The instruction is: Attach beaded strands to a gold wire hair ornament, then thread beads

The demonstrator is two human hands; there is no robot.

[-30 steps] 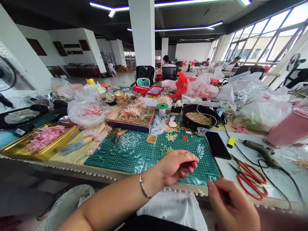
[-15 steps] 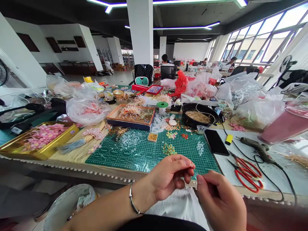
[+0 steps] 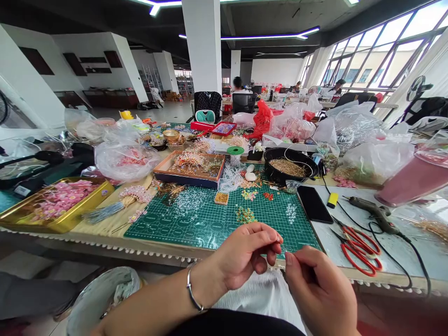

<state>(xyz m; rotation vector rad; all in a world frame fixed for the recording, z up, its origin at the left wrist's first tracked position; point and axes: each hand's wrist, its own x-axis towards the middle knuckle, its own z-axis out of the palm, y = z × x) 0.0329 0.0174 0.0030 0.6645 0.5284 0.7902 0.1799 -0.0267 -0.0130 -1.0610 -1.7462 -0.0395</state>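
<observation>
Both hands meet above the front edge of the green cutting mat (image 3: 210,226). My left hand (image 3: 250,254), with a silver bracelet (image 3: 191,291) on its wrist, pinches thumb and forefinger round something tiny that I cannot make out. Just to its right, my right hand (image 3: 317,284) is closed in a pinch too, and what it grips is too small to name. A narrow gap separates the fingertips. Behind them on the mat lie green and orange beads (image 3: 246,215), clear beads (image 3: 290,213), red beads (image 3: 268,196) and a small box of gold beads (image 3: 221,198).
Right of the mat are a black phone (image 3: 315,204), a yellow lighter (image 3: 332,200), red-handled scissors (image 3: 362,249) and a glue gun (image 3: 376,212). A gold tray (image 3: 63,224) holds pink flowers at left. Behind stand an orange-rimmed box (image 3: 189,179) and a black pan (image 3: 292,175).
The view has shifted very slightly. Both hands keep nearly the same pinched pose and place.
</observation>
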